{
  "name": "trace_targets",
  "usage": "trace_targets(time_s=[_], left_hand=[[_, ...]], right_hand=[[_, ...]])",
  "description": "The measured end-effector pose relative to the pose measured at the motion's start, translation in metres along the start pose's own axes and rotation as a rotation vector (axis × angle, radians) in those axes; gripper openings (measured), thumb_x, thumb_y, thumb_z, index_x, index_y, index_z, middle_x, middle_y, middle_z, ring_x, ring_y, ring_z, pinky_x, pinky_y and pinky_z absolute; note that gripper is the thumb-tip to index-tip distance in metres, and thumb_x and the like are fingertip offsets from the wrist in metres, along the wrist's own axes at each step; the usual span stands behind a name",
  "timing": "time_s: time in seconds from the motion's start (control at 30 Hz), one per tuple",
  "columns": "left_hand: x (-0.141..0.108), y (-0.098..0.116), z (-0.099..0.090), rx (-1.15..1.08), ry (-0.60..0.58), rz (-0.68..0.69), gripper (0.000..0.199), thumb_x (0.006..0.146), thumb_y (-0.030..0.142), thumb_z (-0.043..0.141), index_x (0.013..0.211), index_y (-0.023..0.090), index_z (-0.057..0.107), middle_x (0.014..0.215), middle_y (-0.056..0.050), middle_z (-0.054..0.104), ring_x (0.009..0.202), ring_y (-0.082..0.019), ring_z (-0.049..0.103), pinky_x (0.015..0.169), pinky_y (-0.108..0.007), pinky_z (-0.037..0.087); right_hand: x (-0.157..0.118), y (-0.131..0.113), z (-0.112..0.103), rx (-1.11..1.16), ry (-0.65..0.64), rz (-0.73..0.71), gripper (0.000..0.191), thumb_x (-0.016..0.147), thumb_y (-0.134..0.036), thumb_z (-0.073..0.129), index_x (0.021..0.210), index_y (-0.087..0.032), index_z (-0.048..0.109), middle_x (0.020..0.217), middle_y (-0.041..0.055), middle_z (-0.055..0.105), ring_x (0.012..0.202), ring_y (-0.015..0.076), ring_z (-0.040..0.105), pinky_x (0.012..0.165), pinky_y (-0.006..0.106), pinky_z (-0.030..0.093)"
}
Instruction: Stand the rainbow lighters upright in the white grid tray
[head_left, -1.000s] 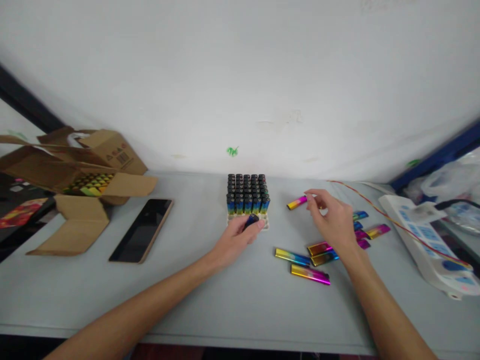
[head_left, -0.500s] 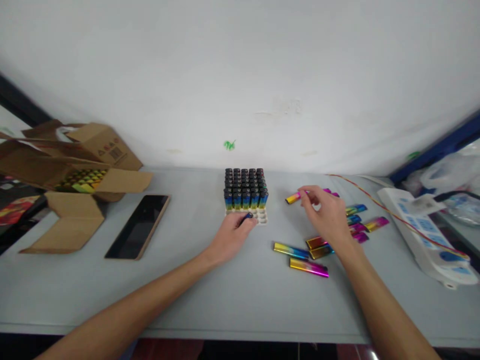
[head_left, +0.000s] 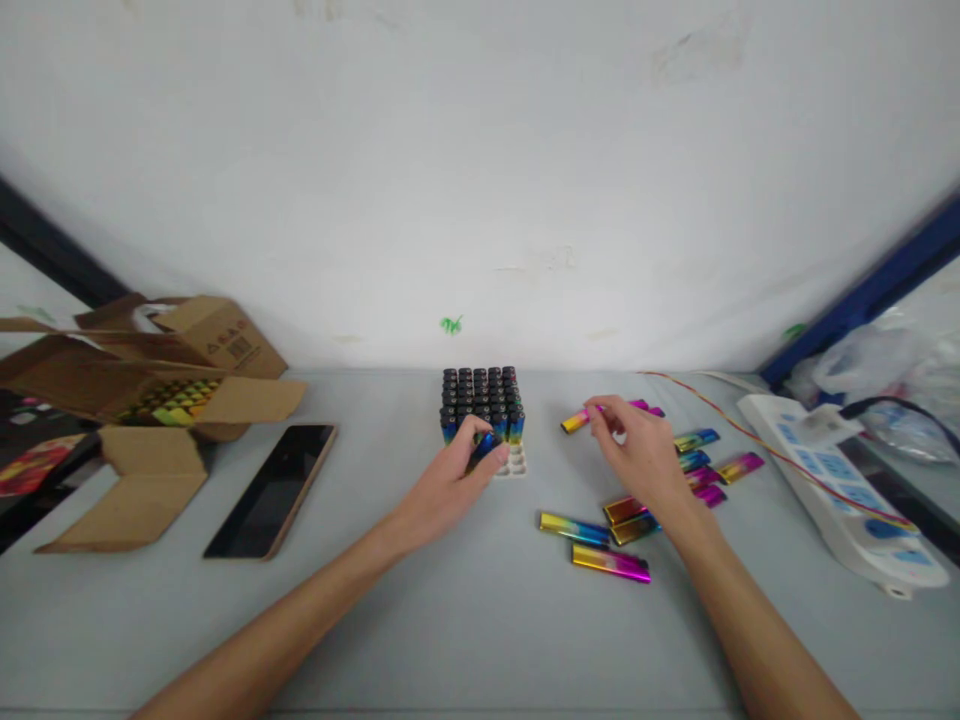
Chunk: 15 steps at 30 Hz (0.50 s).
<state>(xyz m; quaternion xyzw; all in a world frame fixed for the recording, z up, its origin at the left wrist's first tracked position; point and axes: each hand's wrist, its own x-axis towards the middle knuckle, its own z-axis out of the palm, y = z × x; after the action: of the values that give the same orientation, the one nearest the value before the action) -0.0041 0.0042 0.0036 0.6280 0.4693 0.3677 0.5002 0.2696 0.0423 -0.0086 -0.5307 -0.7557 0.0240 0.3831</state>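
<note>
My left hand is closed on a blue lighter, over the front left part of a white tray. Upright lighters with black tops fill the tray's rear rows, and round hollows show at its front right. To the right, my right hand pinches a yellow and pink lighter at its pink end. Several shiny lighters lie beside and below that hand, among them a yellow and blue one and a yellow and magenta one.
A black phone lies on the grey table at the left. Behind it stands an open cardboard box of lighters. A white power strip with a red and yellow cord is at the right, near plastic bags.
The view has tilted up, so the table sits lower. My left hand has lifted slightly off the tray, and more of its blue lighter shows. My right hand keeps its pinch on the yellow and pink lighter.
</note>
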Motion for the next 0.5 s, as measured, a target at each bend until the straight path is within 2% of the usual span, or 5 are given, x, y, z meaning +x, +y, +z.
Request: trace_targets(time_s=[0.1,0.2,0.3,0.43,0.5], left_hand=[[0.004,0.005,-0.017,0.010,-0.002,0.033,0.033,0.100,0.055,0.055,0.109,0.024,0.045,0.067,0.010,0.045,0.056,-0.009,0.041,0.053,-0.020,0.035],[0.010,0.008,-0.033,-0.057,0.011,0.067,0.034,0.101,0.056,0.053,0.110,0.025,0.043,0.073,0.009,0.050,0.050,-0.007,0.037,0.049,-0.020,0.034],[0.015,0.014,-0.048,0.012,0.062,0.135,0.037,0.102,0.057,0.050,0.103,0.021,0.054,0.071,0.005,0.054,0.051,-0.009,0.046,0.054,-0.024,0.043],[0.015,0.027,-0.065,0.251,0.169,0.265,0.043,0.099,0.054,0.056,0.087,0.016,0.072,0.084,-0.005,0.065,0.074,-0.015,0.060,0.067,-0.026,0.050],[0.013,0.032,-0.072,0.321,0.145,0.285,0.037,0.097,0.049,0.062,0.090,0.017,0.077,0.090,-0.006,0.070,0.079,-0.016,0.063,0.068,-0.027,0.050]], right_hand=[[0.000,-0.001,0.000,-0.006,0.001,0.001,0.022,0.102,-0.032,0.052,0.104,-0.020,0.069,0.075,0.0026,0.074,0.067,0.0208,0.070,0.069,0.032,0.050],[0.001,-0.001,0.000,-0.015,0.003,-0.010,0.022,0.102,-0.032,0.051,0.103,-0.021,0.070,0.073,0.0023,0.074,0.065,0.0207,0.069,0.068,0.032,0.050],[0.000,-0.002,-0.001,-0.018,-0.005,-0.026,0.021,0.102,-0.032,0.052,0.103,-0.021,0.070,0.073,0.0019,0.074,0.065,0.0204,0.069,0.068,0.031,0.049],[0.000,0.000,-0.002,-0.025,0.003,-0.037,0.020,0.102,-0.032,0.054,0.103,-0.021,0.070,0.072,0.0011,0.073,0.065,0.0199,0.068,0.068,0.031,0.048],[0.000,0.001,-0.002,-0.033,0.004,-0.043,0.021,0.102,-0.033,0.053,0.102,-0.021,0.070,0.071,0.0008,0.072,0.064,0.0197,0.068,0.067,0.031,0.047]])
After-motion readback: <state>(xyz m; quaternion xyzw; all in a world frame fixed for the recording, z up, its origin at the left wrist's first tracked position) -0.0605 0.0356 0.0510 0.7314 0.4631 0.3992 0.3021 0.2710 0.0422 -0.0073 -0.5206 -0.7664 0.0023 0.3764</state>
